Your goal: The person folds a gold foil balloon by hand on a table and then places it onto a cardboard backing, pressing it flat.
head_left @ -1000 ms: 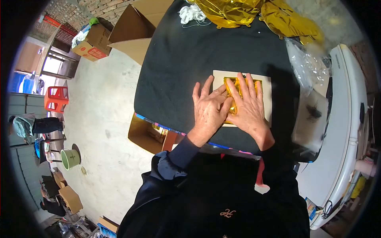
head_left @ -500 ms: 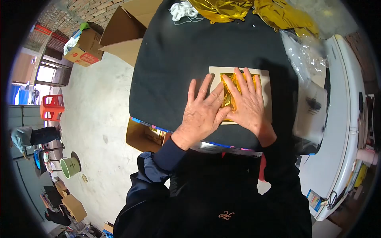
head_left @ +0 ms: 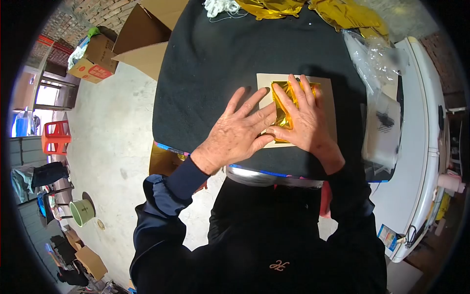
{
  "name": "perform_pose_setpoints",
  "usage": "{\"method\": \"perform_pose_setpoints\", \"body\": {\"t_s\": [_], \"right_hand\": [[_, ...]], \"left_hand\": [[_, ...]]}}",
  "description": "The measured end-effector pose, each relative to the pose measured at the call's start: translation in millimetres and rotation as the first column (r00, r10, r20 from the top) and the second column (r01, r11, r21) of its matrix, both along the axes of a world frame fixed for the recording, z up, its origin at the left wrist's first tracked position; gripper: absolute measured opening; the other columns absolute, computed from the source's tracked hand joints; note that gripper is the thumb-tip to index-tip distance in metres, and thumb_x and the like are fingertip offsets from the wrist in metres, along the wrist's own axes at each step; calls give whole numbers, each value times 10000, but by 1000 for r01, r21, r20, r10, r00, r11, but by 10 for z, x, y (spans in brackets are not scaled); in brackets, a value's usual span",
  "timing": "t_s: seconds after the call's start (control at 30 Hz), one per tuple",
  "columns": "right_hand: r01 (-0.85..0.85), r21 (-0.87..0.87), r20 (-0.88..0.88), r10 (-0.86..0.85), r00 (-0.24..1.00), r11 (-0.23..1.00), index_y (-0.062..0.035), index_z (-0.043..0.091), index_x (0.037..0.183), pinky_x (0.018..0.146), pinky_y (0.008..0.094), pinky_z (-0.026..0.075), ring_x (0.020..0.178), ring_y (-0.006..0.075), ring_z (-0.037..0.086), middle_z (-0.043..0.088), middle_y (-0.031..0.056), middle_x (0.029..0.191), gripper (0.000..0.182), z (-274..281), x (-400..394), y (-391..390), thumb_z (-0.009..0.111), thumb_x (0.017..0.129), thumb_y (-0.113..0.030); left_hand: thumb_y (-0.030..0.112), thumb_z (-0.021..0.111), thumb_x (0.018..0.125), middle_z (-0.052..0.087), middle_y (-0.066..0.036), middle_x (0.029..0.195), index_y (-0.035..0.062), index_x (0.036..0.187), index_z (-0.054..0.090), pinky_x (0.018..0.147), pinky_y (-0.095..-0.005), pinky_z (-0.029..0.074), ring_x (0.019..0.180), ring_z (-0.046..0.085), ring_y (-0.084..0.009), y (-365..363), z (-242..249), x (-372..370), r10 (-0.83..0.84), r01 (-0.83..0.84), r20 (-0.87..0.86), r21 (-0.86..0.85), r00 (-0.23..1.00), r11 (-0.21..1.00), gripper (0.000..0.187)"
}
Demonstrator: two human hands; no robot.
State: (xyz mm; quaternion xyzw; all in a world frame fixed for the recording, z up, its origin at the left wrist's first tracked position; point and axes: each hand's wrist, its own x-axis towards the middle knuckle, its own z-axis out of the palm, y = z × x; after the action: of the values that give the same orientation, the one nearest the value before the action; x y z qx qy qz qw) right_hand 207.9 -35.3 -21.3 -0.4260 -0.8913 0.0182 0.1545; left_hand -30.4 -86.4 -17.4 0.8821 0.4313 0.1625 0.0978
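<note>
— Foil [head_left: 283, 109] first: where does it lie?
— Gold, folded into a small rectangle, on a beige card [head_left: 327, 98] that rests flat on the black surface [head_left: 210, 73], toward its near right part.

— Hands?
— Both are palm down. The right hand [head_left: 303, 122] lies flat across the foil, fingers [head_left: 299, 93] straight and slightly spread, pointing to the far side. It covers the foil's right half; the left strip of gold shows beside it.

— And the left hand?
— The left hand [head_left: 235, 132] comes in from the near left, fingers [head_left: 247, 100] fanned wide. Its palm rests on the surface, its fingertips reach the card's left edge, and its thumb lies on the card, touching the right thumb at the foil's near left corner. Neither hand pinches anything; both press flat.

— What else is on the surface?
— At the far edge, a heap of crumpled gold sheets [head_left: 342, 14] and a tangle of white string [head_left: 220, 7]. At the right edge, clear plastic bags [head_left: 377, 59] and one bag [head_left: 384, 127] with a dark print on it.

— Around it?
— A white appliance [head_left: 426, 161] to the right. On the concrete floor [head_left: 117, 127] to the left, open cartons [head_left: 142, 34], a red stool [head_left: 55, 137] and a green bucket [head_left: 81, 212].
</note>
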Motion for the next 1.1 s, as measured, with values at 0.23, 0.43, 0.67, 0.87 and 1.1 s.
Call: {"method": "perform_pose_setpoints", "body": {"t_s": [0.23, 0.43, 0.67, 0.87, 1.1], "right_hand": [[-38, 7, -14, 38, 999, 999, -191, 539, 1615, 1290, 637, 208, 1600, 449, 286, 365, 224, 1702, 1024, 7, 31, 1, 907, 724, -536], [-41, 9, -23, 42, 999, 999, -203, 533, 1622, 1278, 658, 243, 1596, 456, 293, 344, 211, 1716, 1039, -22, 36, -2, 922, 703, -491], [-21, -37, -8, 21, 1000, 999, -201, 531, 1621, 1274, 671, 231, 1592, 459, 290, 334, 209, 1713, 1025, 36, 10, -27, 889, 730, -558], [-33, -24, 8, 33, 999, 999, -209, 532, 1612, 1265, 698, 215, 1582, 450, 290, 349, 214, 1686, 1002, 25, 17, 3, 845, 786, -681], [-27, -9, 31, 27, 999, 1000, -192, 541, 1601, 1267, 691, 216, 1576, 439, 298, 364, 212, 1666, 988, 5, 18, 6, 791, 818, -740]], "left_hand": [[588, 388, 1133, 579, -28, 1610, 214, 1539, 634, 1354, -599, 80, 1638, 284, -294, 152, 17, -132, -117, 119, 70, -26, 991, 993, 604], [484, 502, 1126, 623, -63, 1564, 160, 1494, 672, 1332, -613, 111, 1632, 306, -319, 228, 31, -177, -199, 205, 107, -43, 974, 978, 518], [506, 428, 1139, 568, -25, 1625, 233, 1561, 614, 1345, -616, 90, 1645, 282, -293, 309, -3, -320, -290, 292, 49, -54, 956, 955, 535], [573, 401, 1135, 571, -22, 1616, 266, 1539, 633, 1343, -608, 112, 1639, 280, -308, 344, -2, -279, -283, 284, 30, -23, 959, 958, 558], [653, 392, 1101, 504, -49, 1632, 265, 1396, 738, 1342, -584, 174, 1604, 303, -329, 323, 31, -181, -192, 195, -43, 90, 981, 977, 598]]}}
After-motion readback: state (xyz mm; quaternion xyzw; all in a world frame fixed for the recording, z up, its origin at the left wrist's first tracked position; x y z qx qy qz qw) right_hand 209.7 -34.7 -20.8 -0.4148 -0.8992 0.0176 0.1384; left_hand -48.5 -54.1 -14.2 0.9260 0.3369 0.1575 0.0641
